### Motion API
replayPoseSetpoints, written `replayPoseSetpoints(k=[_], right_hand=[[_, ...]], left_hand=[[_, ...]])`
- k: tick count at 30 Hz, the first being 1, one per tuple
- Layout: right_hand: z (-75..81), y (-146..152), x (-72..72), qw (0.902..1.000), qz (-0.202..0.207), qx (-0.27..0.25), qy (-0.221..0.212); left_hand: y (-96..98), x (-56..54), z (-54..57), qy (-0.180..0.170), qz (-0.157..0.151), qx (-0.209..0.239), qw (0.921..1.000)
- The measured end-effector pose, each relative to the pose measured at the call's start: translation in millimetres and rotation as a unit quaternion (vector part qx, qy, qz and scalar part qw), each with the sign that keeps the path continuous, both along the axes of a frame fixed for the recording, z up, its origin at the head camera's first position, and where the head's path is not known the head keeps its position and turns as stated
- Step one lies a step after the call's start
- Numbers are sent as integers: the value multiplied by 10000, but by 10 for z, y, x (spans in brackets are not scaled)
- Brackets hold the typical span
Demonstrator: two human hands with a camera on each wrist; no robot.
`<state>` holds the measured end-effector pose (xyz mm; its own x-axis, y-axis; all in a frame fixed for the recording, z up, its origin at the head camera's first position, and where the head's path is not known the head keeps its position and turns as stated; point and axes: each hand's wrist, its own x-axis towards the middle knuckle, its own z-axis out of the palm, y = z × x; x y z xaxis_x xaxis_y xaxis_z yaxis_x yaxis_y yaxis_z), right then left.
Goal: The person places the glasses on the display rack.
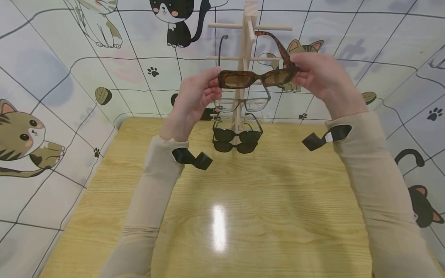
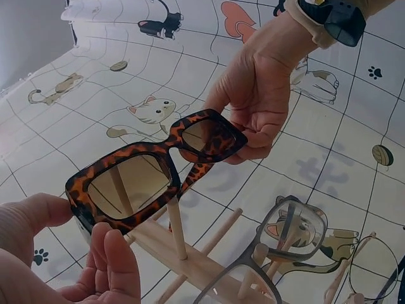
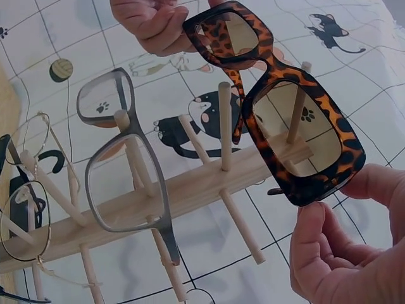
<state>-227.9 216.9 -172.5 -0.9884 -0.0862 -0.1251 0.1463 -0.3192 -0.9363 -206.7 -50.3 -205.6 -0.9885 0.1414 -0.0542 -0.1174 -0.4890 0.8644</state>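
Observation:
A pair of tortoiseshell sunglasses (image 1: 237,80) with brown lenses spans the gap between my two hands, in front of a wooden eyewear stand (image 1: 247,34). My left hand (image 1: 194,94) pinches one end of the frame between thumb and fingers. At the other end, my right hand (image 1: 321,77) grips the corner by the hinge. The temples point away toward the stand. In the left wrist view the sunglasses (image 2: 81,183) appear close to an upper peg. From the right wrist view, the frame (image 3: 351,152) shows in front of the stand's upper end.
Grey-framed glasses (image 1: 240,101) hang on the stand just below the sunglasses. Lower down are thin wire-rimmed glasses (image 3: 47,209) and two dark sunglasses, one pair (image 1: 224,135) above the other (image 1: 222,147). The wooden table (image 1: 264,200) extends toward me. A cat-print cloth (image 1: 139,88) covers the back.

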Motion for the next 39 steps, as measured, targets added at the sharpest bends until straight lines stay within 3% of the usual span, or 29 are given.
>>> replayPoseSetpoints(k=[16,30,39], right_hand=[[104,-125,-265,9983,-146,127,-549],[-43,-168,-335,9963,-92,277,-812],[-74,-149,-343,9965,27,141,-829]], left_hand=[[-73,-217,110,59,319,-93,9994],[-100,-399,-17,-471,342,-140,9982],[-126,-425,-33,-488,193,-265,9983]])
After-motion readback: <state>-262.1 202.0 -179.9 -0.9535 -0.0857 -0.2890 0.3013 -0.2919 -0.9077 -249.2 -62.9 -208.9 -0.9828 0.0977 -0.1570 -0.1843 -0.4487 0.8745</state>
